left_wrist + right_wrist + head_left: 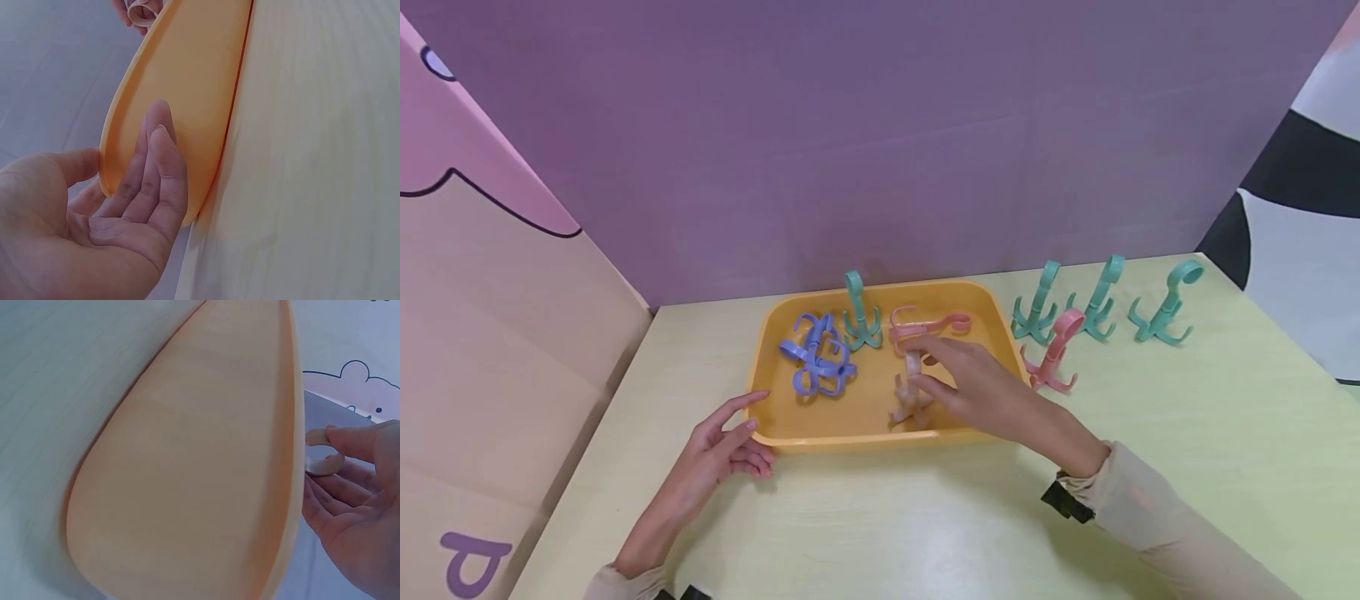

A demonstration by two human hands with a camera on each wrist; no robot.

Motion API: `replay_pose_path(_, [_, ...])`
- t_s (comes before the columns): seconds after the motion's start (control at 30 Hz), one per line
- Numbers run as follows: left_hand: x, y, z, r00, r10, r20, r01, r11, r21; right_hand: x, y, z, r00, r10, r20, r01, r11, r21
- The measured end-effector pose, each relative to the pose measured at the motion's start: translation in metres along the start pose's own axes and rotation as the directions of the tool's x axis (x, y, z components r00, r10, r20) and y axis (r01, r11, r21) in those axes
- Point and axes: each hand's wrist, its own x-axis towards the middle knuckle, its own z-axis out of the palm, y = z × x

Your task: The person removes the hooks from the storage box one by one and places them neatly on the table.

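My right hand point(973, 387) reaches into the yellow tray point(857, 439) and pinches the curved top of a beige multi-prong hook point(913, 400). That curved end point(328, 465) shows between thumb and fingers in the right wrist view; the tray wall hides its prongs. My left hand point(718, 450) rests against the tray's front left corner, fingers loosely extended at the rim and outer wall. Inside the tray are purple hooks point(820, 358) in a tangle, a green hook point(855, 312) standing upright and a pink hook point(936, 325) lying near my right fingers.
Right of the tray, a pink hook point(1054, 354) stands close to its wall. Three green hooks stand behind and beyond it, one of them the far right green hook point(1167, 308). A purple panel point(880, 150) rises at the back edge of the pale table point(865, 525).
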Motion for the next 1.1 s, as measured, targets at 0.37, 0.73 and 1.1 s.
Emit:
replay_pose_path(0.37, [0.002,-0.002,0.002,1.0,-0.006,0.003,0.006,1.0,-0.006,-0.008,-0.002,-0.014,0.995,-0.047,-0.09,0.045,0.999,-0.018])
replay_pose_path(0.73, [0.004,-0.001,0.003,1.0,-0.016,0.0,0.016,1.0,-0.011,-0.023,-0.006,-0.041,0.974,-0.102,-0.202,0.083,0.991,-0.101])
replay_pose_path(1.1, [-0.002,0.003,0.009,1.0,0.0,0.006,0.0,1.0,-0.013,-0.034,-0.015,-0.067,0.959,-0.119,-0.257,0.082,0.985,-0.15])
